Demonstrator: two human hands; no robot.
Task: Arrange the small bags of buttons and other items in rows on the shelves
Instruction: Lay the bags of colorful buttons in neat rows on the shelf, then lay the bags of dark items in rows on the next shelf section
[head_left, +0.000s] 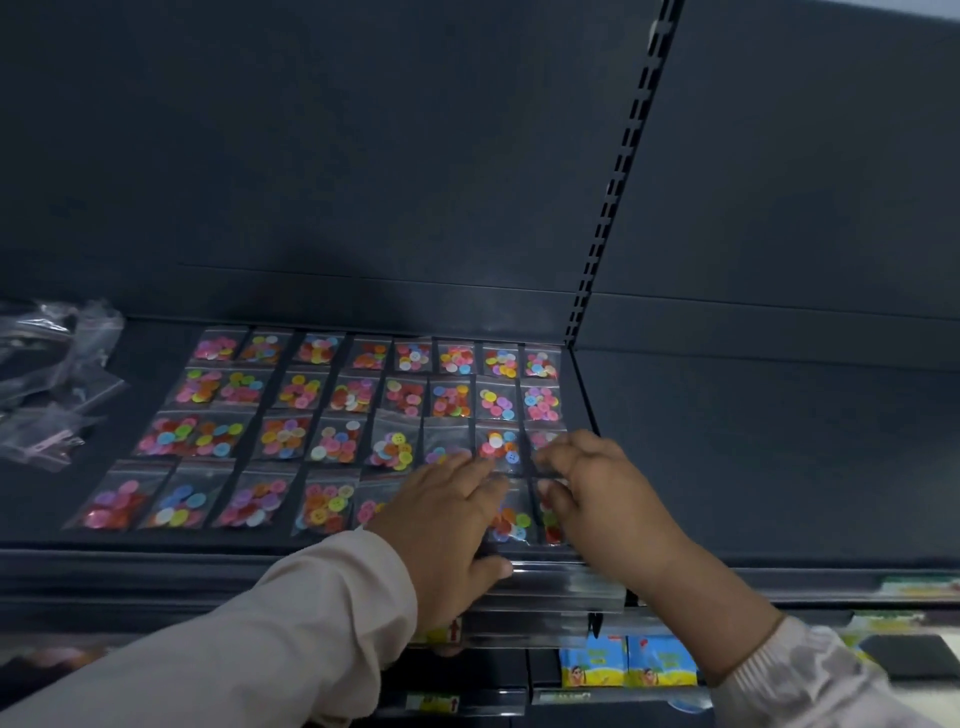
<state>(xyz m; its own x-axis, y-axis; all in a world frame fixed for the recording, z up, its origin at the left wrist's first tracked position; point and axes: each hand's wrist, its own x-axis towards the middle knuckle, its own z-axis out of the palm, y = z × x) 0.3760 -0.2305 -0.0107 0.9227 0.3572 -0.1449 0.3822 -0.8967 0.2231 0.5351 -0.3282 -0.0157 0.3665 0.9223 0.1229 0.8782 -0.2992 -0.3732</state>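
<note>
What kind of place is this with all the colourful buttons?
Probably a shop: dark shelf with a slotted upright, button bags laid in rows, and yellow-blue packets stocked below.

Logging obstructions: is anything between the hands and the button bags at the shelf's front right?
Nothing visible. The left hand lies flat on the front-row button bags and the right hand touches those at the right end. The loose clear bags lie far left on the shelf.

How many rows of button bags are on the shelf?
4 rows of small clear plastic bags of coloured buttons: back row, second row, third row, front row. The left hand and right hand cover the front rows' right ends; bags there may be hidden.
</note>
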